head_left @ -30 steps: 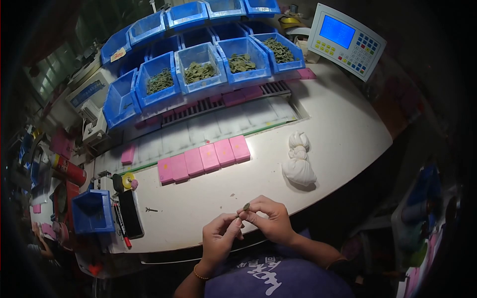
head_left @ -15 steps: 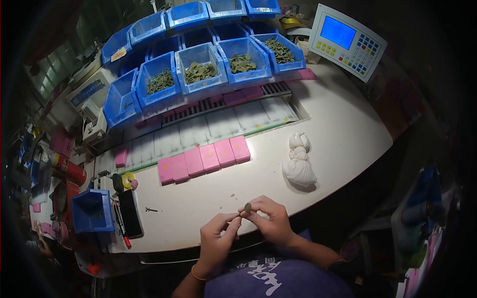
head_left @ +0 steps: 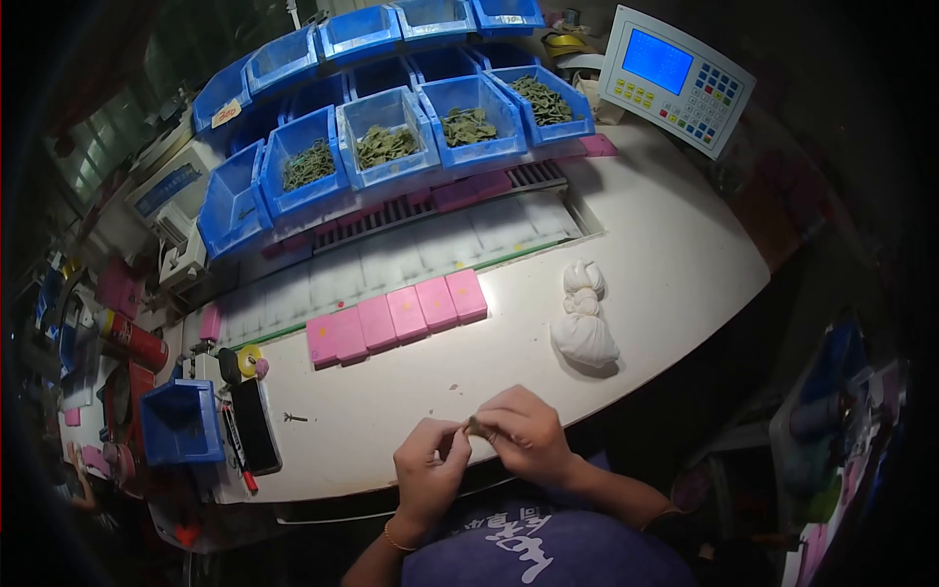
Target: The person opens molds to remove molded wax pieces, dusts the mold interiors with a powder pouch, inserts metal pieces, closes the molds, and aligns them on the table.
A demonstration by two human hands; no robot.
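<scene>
My left hand (head_left: pixel 430 472) and my right hand (head_left: pixel 528 435) meet fingertip to fingertip near the table's front edge. Both are closed in a pinch on a small dark-green piece (head_left: pixel 475 427), mostly covered by the fingers; its exact kind is too small to make out. A few crumbs lie on the white tabletop just beyond the hands. A small dark branched metal-like piece (head_left: pixel 294 418) lies to the left. Ahead of the hands stands a row of pink blocks (head_left: pixel 376 324) with yellow marks.
Blue bins (head_left: pixel 391 147), several with greenish pieces, rise behind a conveyor belt (head_left: pixel 391 252). A tied white cloth bag (head_left: pixel 585 338) sits on the right, below a keypad panel (head_left: pixel 675 78). At left are a phone (head_left: pixel 256 426), a red marker (head_left: pixel 240 452) and a small blue bin (head_left: pixel 182 423).
The green piece has tipped lower between my fingertips, and my right fingers have shifted around it. On the belt, a pink block and a red dot have moved left. The view has shifted slightly.
</scene>
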